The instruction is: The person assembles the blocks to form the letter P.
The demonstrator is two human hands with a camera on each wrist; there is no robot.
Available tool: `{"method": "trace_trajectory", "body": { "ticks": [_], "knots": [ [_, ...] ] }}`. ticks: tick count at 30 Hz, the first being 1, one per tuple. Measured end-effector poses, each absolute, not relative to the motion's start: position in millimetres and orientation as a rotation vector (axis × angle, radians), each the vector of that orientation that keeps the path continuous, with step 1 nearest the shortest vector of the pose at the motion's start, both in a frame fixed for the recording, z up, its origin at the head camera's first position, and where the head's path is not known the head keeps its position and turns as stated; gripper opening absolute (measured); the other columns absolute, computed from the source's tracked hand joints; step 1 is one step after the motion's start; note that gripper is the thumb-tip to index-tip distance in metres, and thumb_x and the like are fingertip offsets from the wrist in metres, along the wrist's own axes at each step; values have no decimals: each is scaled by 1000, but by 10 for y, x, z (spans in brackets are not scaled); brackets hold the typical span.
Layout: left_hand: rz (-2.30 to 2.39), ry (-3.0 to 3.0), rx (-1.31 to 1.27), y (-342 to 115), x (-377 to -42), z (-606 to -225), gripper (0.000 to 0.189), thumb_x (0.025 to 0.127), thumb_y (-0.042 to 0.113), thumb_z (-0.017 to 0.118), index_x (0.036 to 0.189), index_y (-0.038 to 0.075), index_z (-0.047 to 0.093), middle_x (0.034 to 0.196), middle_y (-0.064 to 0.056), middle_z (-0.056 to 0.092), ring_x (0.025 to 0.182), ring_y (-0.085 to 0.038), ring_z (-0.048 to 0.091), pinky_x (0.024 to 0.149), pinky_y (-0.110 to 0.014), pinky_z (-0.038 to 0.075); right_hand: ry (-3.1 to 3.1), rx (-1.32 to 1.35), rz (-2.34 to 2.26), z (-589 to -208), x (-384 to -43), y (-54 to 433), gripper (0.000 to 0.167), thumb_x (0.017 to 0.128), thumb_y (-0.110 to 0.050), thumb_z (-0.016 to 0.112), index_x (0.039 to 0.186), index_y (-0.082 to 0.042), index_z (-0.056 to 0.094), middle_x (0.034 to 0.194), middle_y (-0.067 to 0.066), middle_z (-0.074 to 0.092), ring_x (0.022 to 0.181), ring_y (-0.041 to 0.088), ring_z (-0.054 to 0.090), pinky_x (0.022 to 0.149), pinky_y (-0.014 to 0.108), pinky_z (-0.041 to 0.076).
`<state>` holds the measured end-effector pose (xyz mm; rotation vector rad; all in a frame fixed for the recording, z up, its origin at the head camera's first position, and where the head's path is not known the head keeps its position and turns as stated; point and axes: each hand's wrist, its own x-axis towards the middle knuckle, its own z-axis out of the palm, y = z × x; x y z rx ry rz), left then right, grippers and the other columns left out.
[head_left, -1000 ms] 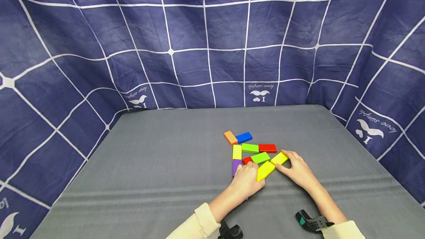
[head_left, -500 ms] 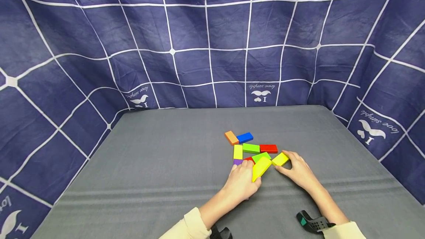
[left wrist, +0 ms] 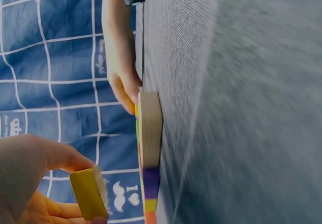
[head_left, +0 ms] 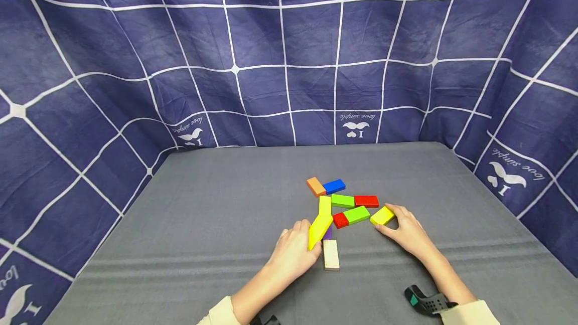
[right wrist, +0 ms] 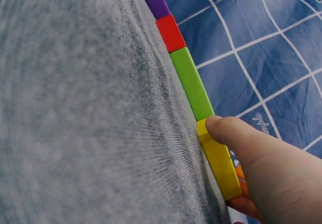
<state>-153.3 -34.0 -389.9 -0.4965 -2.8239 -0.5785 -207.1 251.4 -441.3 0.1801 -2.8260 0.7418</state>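
Observation:
My left hand (head_left: 294,251) pinches a yellow block (head_left: 320,231) between thumb and fingers; the left wrist view shows this block (left wrist: 89,194) lifted off the table. My right hand (head_left: 407,229) holds a second yellow block (head_left: 382,215) by its ends, thumb at the near end, and that block lies on the table. Just left of it, a green block (head_left: 357,214) and a red block (head_left: 340,220) lie end to end. Partly behind the lifted block are a flat yellow block (head_left: 324,203) and a purple block (head_left: 327,233). A plain wooden block (head_left: 331,255) lies nearest me.
Farther back, a green block (head_left: 342,201) and a red block (head_left: 366,201) form a row. Beyond them an orange block (head_left: 316,186) meets a blue block (head_left: 334,186) at an angle. The grey table (head_left: 217,204) ends at a blue checked curtain (head_left: 271,89).
My left hand has lifted its yellow block from beside the green one and carried it left, uncovering the red and wooden blocks. The right hand stays at its yellow block.

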Motion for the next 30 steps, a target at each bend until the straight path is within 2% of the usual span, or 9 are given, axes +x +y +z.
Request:
{"method": "trace_trajectory", "body": {
  "ticks": [7, 12, 20, 24, 30],
  "knots": [
    [-459, -2793, -486, -554, -1364, -3949, 32, 71, 21, 66, 91, 0, 53, 65, -1, 44, 51, -11, 42, 52, -22, 28, -2830, 177, 745, -4417, -2062, 2519, 67, 79, -37, 66, 126, 6, 46, 121, 27, 49, 111, 42, 46, 88, 59, 38],
    [-412, -2861, -455, -656, -1227, -3979, 35, 70, 22, 68, 91, -2, 53, 63, -2, 45, 51, -13, 41, 52, -26, 31, -2834, 169, 749, -4417, -2069, 2518, 67, 79, -36, 66, 127, 6, 46, 122, 27, 48, 112, 43, 45, 90, 59, 37],
    [-369, -2892, -477, -700, -1121, -4009, 44, 68, 21, 68, 100, -3, 50, 62, -4, 50, 49, -18, 46, 50, -31, 37, -2805, 198, 770, -4413, -2072, 2532, 66, 79, -36, 67, 126, 5, 46, 122, 26, 49, 112, 42, 45, 89, 57, 37],
    [-321, -2886, -499, -649, -1061, -4046, 46, 66, 22, 68, 102, 3, 46, 59, -5, 53, 47, -23, 49, 45, -32, 37, -2814, 204, 783, -4410, -2047, 2531, 66, 79, -36, 66, 127, 5, 45, 123, 27, 48, 113, 43, 44, 90, 58, 37],
    [-211, -2919, -513, -554, -1015, -4063, 53, 62, 32, 70, 104, 8, 48, 52, -3, 52, 46, -22, 51, 41, -32, 33, -2810, 201, 783, -4400, -2050, 2521, 66, 79, -35, 67, 127, 5, 46, 122, 27, 49, 112, 43, 45, 90, 58, 37]
  ]
}}
